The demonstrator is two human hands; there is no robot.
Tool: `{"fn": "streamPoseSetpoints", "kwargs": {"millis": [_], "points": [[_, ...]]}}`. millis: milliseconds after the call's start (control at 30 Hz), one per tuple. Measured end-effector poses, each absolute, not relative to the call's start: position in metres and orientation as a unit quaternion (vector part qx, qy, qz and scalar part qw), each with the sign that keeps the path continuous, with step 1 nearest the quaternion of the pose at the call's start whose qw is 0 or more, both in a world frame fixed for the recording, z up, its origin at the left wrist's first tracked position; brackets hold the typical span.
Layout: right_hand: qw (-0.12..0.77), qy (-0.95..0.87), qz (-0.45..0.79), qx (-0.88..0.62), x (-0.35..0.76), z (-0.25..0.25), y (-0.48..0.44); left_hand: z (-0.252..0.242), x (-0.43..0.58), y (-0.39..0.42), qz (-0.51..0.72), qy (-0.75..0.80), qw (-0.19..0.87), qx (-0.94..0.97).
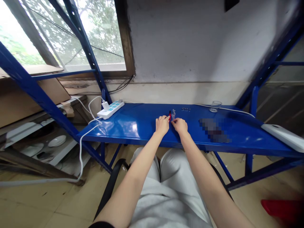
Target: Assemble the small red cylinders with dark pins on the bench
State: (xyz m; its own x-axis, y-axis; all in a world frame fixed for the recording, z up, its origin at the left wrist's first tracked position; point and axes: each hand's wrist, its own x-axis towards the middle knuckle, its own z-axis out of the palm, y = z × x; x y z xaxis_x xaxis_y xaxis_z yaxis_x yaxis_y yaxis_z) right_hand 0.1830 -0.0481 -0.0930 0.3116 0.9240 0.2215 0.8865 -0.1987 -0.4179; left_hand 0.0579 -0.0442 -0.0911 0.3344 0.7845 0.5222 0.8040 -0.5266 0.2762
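Note:
My left hand [162, 124] rests on the blue table with its fingers closed on a small red object with a black tip [169, 116]. Close to its right, my right hand [180, 124] has thumb and fingers pinched at the lower end of a small clear plastic piece [174, 113]. The two hands are nearly touching, with both small objects upright between the fingertips. Their exact kinds are too small to make out, and the fingers hide their lower parts. Just beyond the right hand lie several tiny metallic bits [186, 109] in short rows.
On the blue tabletop [142, 110] a white power strip [110, 109] with a plugged-in cable sits at left. A clear glass [215, 107] stands back right. A pixelated item [213, 130] lies nearer. At the right end is a white flat device [283, 137]. Blue metal posts frame both sides.

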Motion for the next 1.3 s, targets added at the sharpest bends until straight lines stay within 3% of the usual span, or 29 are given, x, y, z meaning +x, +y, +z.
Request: {"fn": "streamPoseSetpoints", "kwargs": {"millis": [233,567,1300], "points": [[0.252,-0.59,0.028,-0.767,0.184,-0.096,-0.046,-0.094,0.059,-0.042,-0.354,-0.51,-0.012,-0.784],[0.283,-0.64,-0.027,-0.714,0.18,-0.095,-0.051,-0.089,0.053,-0.038,-0.548,-0.431,-0.124,-0.707],[0.23,-0.689,-0.058,-0.685,0.173,-0.088,-0.058,-0.086,0.055,-0.043,-0.522,-0.457,-0.172,-0.699]]}}
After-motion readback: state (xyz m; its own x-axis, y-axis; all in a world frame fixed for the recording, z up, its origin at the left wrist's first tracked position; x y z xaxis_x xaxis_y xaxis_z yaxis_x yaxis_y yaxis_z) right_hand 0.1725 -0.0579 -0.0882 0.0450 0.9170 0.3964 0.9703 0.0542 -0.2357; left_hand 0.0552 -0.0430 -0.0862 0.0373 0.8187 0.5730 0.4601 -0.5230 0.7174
